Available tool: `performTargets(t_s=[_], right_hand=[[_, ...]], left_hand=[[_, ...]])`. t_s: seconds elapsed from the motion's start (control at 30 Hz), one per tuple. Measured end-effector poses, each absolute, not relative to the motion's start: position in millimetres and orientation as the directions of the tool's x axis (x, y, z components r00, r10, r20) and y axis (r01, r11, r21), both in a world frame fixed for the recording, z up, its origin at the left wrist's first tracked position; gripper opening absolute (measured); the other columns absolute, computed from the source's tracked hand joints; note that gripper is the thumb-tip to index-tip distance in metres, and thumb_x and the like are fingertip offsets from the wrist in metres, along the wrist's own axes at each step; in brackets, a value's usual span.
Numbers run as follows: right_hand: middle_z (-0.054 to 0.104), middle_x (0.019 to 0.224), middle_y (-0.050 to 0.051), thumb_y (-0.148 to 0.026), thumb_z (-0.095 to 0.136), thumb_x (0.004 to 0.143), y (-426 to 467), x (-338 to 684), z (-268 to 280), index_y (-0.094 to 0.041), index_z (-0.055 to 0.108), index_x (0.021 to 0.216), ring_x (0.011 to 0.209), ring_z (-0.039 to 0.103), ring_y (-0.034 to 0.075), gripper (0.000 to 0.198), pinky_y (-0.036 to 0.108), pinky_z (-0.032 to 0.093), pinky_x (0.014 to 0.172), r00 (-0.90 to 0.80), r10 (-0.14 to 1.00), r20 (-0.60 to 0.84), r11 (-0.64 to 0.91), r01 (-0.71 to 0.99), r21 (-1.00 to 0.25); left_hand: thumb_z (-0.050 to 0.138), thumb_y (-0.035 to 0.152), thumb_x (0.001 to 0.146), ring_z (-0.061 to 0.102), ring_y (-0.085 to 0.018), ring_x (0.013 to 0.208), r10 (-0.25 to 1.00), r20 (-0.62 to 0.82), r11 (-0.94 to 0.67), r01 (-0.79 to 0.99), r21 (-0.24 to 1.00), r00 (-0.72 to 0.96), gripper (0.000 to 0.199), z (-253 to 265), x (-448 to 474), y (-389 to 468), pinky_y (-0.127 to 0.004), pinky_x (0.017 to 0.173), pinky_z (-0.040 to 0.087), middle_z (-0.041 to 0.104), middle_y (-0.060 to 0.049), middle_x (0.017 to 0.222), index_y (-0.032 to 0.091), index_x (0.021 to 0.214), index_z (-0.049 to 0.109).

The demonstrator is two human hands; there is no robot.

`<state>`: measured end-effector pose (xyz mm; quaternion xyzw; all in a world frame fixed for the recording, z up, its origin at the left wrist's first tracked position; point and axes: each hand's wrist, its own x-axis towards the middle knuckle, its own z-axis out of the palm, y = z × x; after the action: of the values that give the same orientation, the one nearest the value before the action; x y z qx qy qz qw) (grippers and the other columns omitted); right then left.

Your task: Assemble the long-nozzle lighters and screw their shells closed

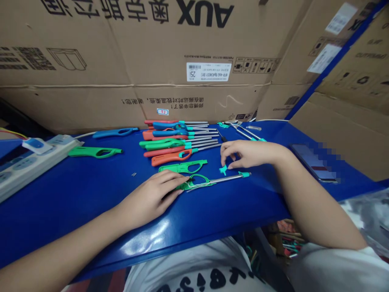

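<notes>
One looped green plastic shell (190,185) with slim metal tube (226,179)

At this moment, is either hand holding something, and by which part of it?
The left hand holds the green lighter body by its handle end; the right hand pinches a small teal piece at its upper edge, between thumb and finger.

open green lighter (190,185), flat, metal tube (229,178) rightward; teal piece (223,170) alongside

White power strip (39,159), phone (308,159), cardboard panels (152,61).
</notes>
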<state>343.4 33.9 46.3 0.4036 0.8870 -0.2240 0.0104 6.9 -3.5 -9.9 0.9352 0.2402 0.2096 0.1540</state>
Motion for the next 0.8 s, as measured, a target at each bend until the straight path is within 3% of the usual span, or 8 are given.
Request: performTargets(t_s=[0.2, 0.37, 0.57, 0.8], right_hand=[[0.066, 0.078, 0.001, -0.025, 0.064, 0.090, 33.2, 326.5, 39.5, -0.017, 0.070, 0.085, 0.068, 0.056, 0.013, 0.011, 0.026, 0.042, 0.064, -0.702, 0.696, -0.155, 0.582, 0.677, -0.450], [0.070, 0.089, 0.004, -0.025, 0.059, 0.095, 18.0, 300.4, 40.2, -0.018, 0.072, 0.091, 0.080, 0.063, 0.015, 0.015, 0.027, 0.046, 0.075, -0.784, 0.621, 0.008, 0.678, 0.532, -0.506], [0.069, 0.094, 0.005, -0.017, 0.055, 0.095, 8.6, 281.3, 30.8, -0.019, 0.073, 0.094, 0.087, 0.065, 0.018, 0.018, 0.028, 0.046, 0.077, -0.792, 0.609, 0.052, 0.748, 0.551, -0.371], [0.068, 0.096, 0.005, -0.019, 0.052, 0.097, 7.4, 277.5, 23.7, -0.020, 0.071, 0.095, 0.084, 0.064, 0.017, 0.019, 0.028, 0.046, 0.074, -0.812, 0.581, 0.061, 0.771, 0.525, -0.361]], left_hand=[[0.055, 0.022, 0.099, 0.066, -0.022, 0.112, 0.570, 0.329, -0.797, 0.408, 0.446, 0.753, 0.034, -8.9, 7.0, -6.5, -0.038, 0.097, 0.057, 0.070, -0.010, 0.119, 0.022, 0.132, 0.064], [0.057, 0.023, 0.097, 0.067, -0.023, 0.110, 0.645, 0.268, -0.732, 0.480, 0.482, 0.715, 0.031, -5.1, 7.2, -11.7, -0.039, 0.097, 0.057, 0.068, -0.010, 0.118, 0.019, 0.126, 0.067], [0.056, 0.020, 0.096, 0.065, -0.023, 0.109, 0.653, 0.258, -0.724, 0.485, 0.491, 0.712, 0.027, -2.2, 9.9, -15.3, -0.039, 0.098, 0.056, 0.065, -0.010, 0.117, 0.018, 0.120, 0.068], [0.056, 0.021, 0.096, 0.065, -0.024, 0.106, 0.667, 0.228, -0.705, 0.502, 0.501, 0.710, 0.027, -1.6, 9.2, -16.3, -0.041, 0.095, 0.057, 0.064, -0.010, 0.113, 0.018, 0.121, 0.068]])
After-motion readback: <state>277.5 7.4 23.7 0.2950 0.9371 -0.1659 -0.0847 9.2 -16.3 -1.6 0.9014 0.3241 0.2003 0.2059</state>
